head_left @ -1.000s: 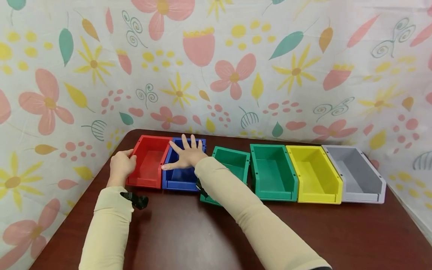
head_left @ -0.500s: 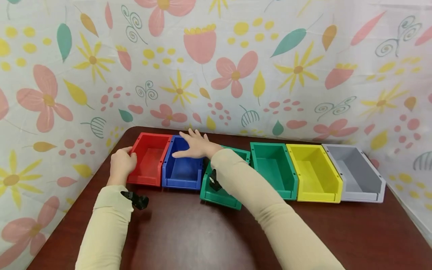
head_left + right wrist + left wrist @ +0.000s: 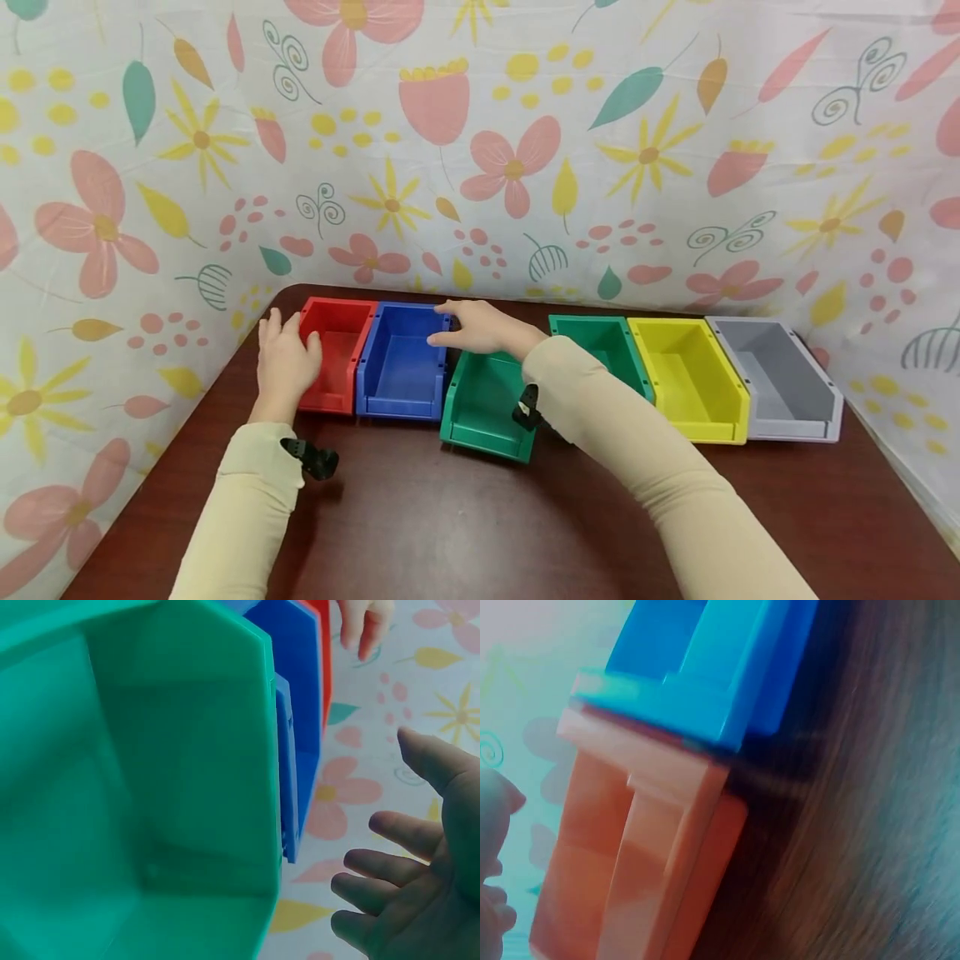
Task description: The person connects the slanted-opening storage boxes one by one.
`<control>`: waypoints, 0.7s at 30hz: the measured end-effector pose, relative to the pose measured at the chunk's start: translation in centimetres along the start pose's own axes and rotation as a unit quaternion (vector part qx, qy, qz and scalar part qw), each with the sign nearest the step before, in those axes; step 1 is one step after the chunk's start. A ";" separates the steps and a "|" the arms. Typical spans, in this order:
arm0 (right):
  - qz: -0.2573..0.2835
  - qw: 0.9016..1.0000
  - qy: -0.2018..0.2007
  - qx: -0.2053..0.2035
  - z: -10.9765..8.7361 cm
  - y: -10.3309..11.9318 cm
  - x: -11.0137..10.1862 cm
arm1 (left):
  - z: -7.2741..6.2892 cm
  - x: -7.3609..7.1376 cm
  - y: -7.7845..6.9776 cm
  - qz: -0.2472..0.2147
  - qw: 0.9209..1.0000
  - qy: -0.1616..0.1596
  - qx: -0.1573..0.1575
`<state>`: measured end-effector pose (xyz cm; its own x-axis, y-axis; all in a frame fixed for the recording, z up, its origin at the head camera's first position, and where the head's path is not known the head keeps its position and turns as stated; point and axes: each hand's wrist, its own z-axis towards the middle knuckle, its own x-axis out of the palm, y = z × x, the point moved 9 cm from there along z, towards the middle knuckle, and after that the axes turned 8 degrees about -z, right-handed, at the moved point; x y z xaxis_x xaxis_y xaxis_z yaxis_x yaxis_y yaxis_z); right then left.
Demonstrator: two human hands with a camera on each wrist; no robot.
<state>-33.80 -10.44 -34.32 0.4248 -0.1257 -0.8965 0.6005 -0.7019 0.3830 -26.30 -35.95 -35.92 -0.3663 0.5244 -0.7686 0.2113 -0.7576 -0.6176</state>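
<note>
At the left of the row, a red storage bin [image 3: 327,358] stands side by side with a blue storage bin [image 3: 405,362]. My left hand [image 3: 287,360] is at the red bin's left wall, fingers raised and loosely extended, gripping nothing. A green storage bin [image 3: 489,404] sits askew to the right of the blue one. Above its back end hovers my right hand [image 3: 483,327], thumb and fingers apart, fingertips near the blue bin's right rim. In the right wrist view that hand [image 3: 405,877] holds nothing and stays clear of the green bin [image 3: 187,787].
Farther right stand another green bin [image 3: 600,346], a yellow bin [image 3: 693,379] and a grey bin [image 3: 776,375], side by side. All rest on a dark brown table [image 3: 420,517]. A flower-patterned curtain [image 3: 480,233] hangs behind it.
My left hand has let go of the red bin's left wall and raised its fingers. The right hand has moved right, from over the blue bin to over the askew green one.
</note>
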 end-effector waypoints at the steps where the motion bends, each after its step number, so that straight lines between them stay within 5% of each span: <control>1: 0.012 1.000 -0.009 0.002 -0.5 -0.3 -0.2 | -0.2 0.2 -0.5 -0.006 1.000 -0.003 0.014; 7: 0.096 0.992 -0.083 0.029 -3.4 -2.8 -1.7 | -1.3 2.0 -3.3 -0.052 0.997 0.032 0.049; 16: 0.162 0.970 -0.139 0.117 -8.2 -8.1 -2.6 | -2.3 5.5 -5.1 -0.058 0.993 0.101 0.009; 21: 0.220 0.953 -0.131 0.161 -10.9 -9.7 -1.8 | -2.5 6.4 -5.7 -0.045 0.995 0.085 -0.012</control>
<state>-33.00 4.27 -33.95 0.3780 -0.5993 -0.7057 0.1459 -0.7141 0.6846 -27.57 -27.28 -37.78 -0.2257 0.6500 -0.7256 0.2070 -0.6958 -0.6878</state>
